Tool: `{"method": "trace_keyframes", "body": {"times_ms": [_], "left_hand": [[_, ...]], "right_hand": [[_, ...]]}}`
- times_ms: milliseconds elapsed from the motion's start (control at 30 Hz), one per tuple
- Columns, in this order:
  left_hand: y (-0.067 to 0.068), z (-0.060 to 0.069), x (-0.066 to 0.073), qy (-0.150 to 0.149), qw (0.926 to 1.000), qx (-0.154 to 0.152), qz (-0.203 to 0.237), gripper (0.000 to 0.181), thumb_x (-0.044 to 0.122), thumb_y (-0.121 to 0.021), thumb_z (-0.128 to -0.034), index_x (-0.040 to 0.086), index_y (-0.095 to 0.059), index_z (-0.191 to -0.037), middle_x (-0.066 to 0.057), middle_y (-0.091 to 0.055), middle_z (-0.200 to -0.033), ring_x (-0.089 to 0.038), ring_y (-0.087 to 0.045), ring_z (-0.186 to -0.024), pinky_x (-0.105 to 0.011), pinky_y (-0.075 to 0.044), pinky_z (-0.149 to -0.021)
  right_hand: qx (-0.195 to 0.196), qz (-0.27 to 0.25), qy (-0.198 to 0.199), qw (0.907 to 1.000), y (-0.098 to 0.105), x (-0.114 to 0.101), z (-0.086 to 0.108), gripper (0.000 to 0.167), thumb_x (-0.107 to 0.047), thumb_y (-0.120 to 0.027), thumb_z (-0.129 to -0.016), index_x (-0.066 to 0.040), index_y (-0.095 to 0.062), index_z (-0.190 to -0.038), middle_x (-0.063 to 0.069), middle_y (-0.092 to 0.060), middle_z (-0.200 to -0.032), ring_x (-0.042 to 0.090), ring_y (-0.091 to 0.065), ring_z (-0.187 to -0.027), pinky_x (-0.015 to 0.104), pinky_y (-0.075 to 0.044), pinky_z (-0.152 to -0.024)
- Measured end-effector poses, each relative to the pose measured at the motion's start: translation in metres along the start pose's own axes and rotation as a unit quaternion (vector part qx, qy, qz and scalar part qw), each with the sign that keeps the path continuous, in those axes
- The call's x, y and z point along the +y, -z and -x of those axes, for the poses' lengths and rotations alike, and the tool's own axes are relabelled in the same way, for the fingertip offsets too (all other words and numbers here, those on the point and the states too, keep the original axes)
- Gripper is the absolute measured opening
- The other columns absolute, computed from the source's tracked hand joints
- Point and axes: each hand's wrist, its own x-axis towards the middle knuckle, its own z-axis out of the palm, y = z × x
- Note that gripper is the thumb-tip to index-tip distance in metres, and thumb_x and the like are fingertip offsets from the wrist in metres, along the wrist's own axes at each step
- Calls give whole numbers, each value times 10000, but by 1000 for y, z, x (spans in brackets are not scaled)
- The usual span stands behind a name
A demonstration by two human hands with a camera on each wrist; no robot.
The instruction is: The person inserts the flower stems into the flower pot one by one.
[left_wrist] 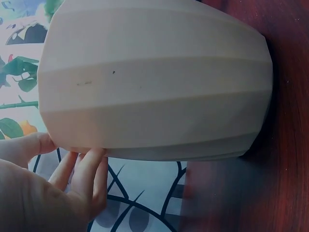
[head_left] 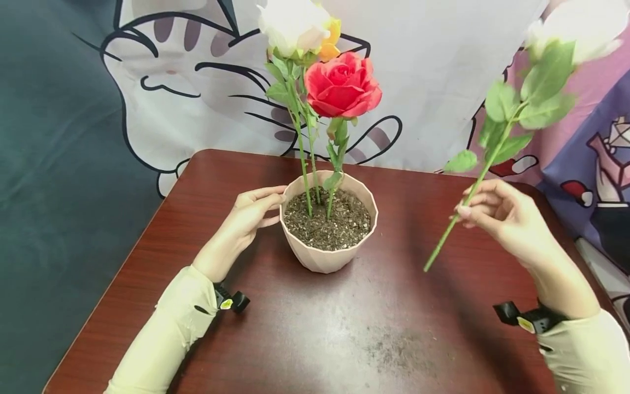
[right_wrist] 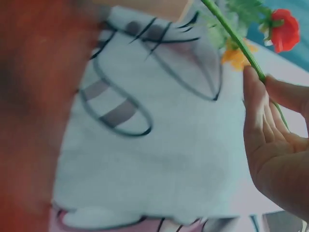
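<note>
A faceted pale flowerpot (head_left: 327, 258) filled with dark soil (head_left: 315, 230) stands upright on the table. A red rose (head_left: 343, 85), a white flower (head_left: 295, 24) and a partly hidden yellow flower (head_left: 331, 41) rise from it. My left hand (head_left: 243, 224) rests against the pot's left side, thumb at the rim and fingertips on the outer wall (left_wrist: 154, 92). To the right of the pot, my right hand (head_left: 512, 219) pinches the green stem of a white artificial flower (head_left: 576, 33) between thumb and fingers. This stem slants, its lower end above the table.
The reddish-brown wooden table (head_left: 275, 339) carries a patch of scattered soil (head_left: 401, 350) near its front. Behind it hangs a white cloth with a cartoon cat (head_left: 172, 98); a dark green curtain (head_left: 44, 164) is at the left. Both wrists wear small black cameras (head_left: 240, 302).
</note>
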Motion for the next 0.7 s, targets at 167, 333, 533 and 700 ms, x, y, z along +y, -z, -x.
{"method": "trace_keyframes", "body": {"times_ms": [167, 333, 533, 700], "left_hand": [[1, 0, -2, 4, 10000, -41, 6, 388, 133, -599, -896, 46, -573, -1273, -19, -647, -1070, -117, -604, -992, -278, -536, -782], [1, 1, -3, -48, 10000, -85, -18, 381, 135, -592, -902, 44, -574, -1271, -83, -604, -1195, -158, -580, -1067, -299, -531, -807], [-1, 2, -3, -121, 9999, 0, 36, 379, 132, -595, -899, 42, -580, -1266, -98, -608, -1202, -165, -584, -1070, -318, -527, -822], [-2, 3, -3, -173, 9998, 61, 39, 377, 137, -593, -901, 40, -581, -1265, -119, -611, -1208, -208, -569, -1106, -333, -522, -834]], "right_hand": [[400, -669, 626, 9950, -24, -12, -28, 260, 220, -503, -833, 52, -521, -1031, 108, -646, -874, 183, -672, -772, 224, -537, -716], [710, -752, 989, 9897, -49, -17, -51, 229, 172, -509, -860, 29, -530, -1036, 103, -614, -889, 179, -645, -793, 234, -518, -735], [969, -259, 787, 9918, -75, -4, -73, 211, 80, -560, -880, -74, -543, -1023, 55, -604, -891, 130, -622, -798, 219, -503, -718], [865, 805, 511, 9917, -90, 19, -81, 186, 43, -567, -892, -1, -515, -1066, 25, -616, -841, 114, -624, -765, 203, -507, -714]]}}
